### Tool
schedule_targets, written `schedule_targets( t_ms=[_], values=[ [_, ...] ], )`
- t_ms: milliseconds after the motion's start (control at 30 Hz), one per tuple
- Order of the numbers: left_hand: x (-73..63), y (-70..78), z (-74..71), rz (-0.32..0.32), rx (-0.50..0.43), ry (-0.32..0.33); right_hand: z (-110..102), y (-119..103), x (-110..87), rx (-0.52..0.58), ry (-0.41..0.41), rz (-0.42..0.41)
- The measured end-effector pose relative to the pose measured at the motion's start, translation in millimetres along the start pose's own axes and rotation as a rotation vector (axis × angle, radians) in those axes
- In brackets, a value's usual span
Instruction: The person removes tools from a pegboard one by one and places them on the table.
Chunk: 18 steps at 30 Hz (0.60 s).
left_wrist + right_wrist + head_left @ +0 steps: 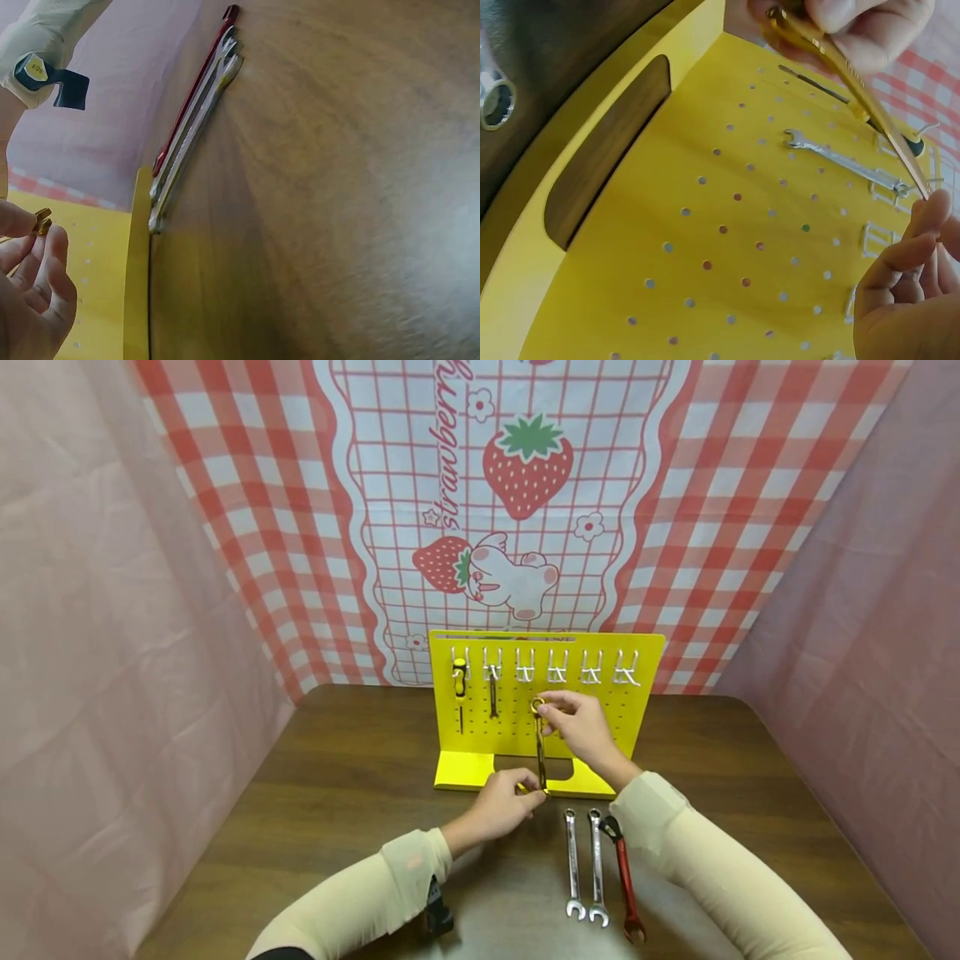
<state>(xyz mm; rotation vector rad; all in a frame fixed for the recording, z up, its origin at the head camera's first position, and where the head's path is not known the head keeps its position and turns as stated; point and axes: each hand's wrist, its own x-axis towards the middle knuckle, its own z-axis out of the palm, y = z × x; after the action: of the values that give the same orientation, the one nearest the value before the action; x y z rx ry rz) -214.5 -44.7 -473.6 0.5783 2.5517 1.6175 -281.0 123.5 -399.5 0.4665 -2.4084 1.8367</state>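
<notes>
Both hands hold one combination wrench (540, 750) upright in front of a yellow pegboard (480, 739). My right hand (581, 727) pinches it near the ring end at the top. Lower down, my left hand (504, 802) grips the other end between thumb and fingers. The wrench looks golden in the right wrist view, where its shaft slants between the left hand (870, 30) and the right hand (915, 285). In the left wrist view, an open-jawed end (43, 223) pokes out of the left fingers.
A yellow-handled screwdriver (460, 678) and another wrench (493, 693) hang on the board's left hooks. Further white hooks (591, 668) run rightward. Two silver wrenches (573, 864) and a red wrench (626, 877) lie on the wooden table (330, 760), below the right forearm.
</notes>
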Motion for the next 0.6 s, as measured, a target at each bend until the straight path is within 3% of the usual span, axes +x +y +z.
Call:
schedule_targets(
  t_ms=[600],
  values=[
    [-19.0, -12.2, 10.1, -0.01, 0.034, -0.073, -15, 23, -11.6, -0.077, -0.128, 0.113]
  ],
)
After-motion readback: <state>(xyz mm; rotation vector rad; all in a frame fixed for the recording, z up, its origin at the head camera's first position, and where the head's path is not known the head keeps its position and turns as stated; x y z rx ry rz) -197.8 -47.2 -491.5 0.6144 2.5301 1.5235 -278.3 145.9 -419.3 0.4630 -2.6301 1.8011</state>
